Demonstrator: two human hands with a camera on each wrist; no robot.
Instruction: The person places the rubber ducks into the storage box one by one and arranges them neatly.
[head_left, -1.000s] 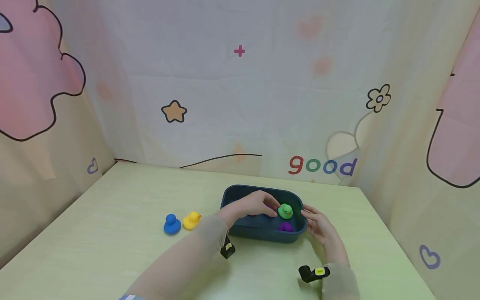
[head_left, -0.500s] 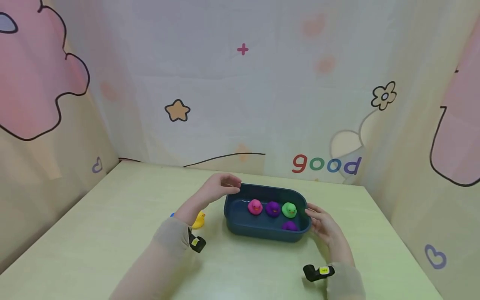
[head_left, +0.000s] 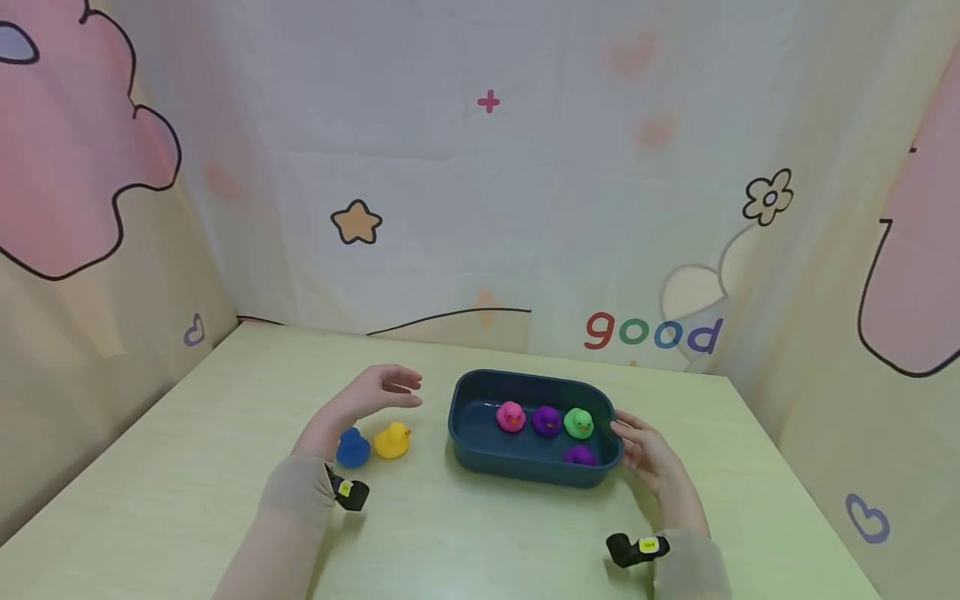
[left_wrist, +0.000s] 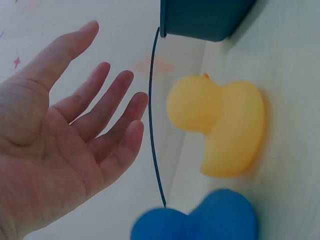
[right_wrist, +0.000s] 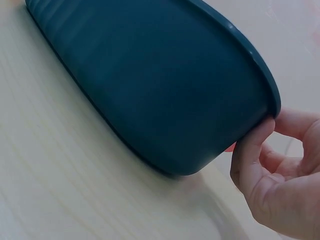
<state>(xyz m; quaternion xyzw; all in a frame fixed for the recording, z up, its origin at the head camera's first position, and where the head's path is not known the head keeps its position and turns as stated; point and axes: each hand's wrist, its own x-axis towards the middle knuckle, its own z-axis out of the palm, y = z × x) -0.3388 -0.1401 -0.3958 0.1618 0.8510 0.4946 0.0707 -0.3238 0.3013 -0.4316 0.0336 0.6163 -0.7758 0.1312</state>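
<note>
In the head view my left hand (head_left: 371, 393) hovers holding nothing, just beyond a yellow rubber duck (head_left: 392, 440) and a blue rubber duck (head_left: 352, 448) on the table. The left wrist view shows its palm and loosely spread fingers (left_wrist: 95, 112), apart from both ducks. My right hand (head_left: 651, 454) rests its fingertips against the outside of the right end of a dark blue plastic bin (right_wrist: 150, 85), just under the rim. Inside the bin sit a pink duck (head_left: 511, 417), a purple duck (head_left: 547, 421), a green duck (head_left: 579, 423) and another purple duck (head_left: 580, 455), partly hidden by the front wall.
The bin stands on a pale wood-grain table (head_left: 480, 542). A printed cloth (head_left: 420, 167) hangs behind the table and along both sides. Small black wrist cameras sit on both sleeves.
My left hand has come out of the bin and moved left to above the loose ducks. A pink duck and a purple duck are now uncovered in the bin. My right hand has stayed at its end.
</note>
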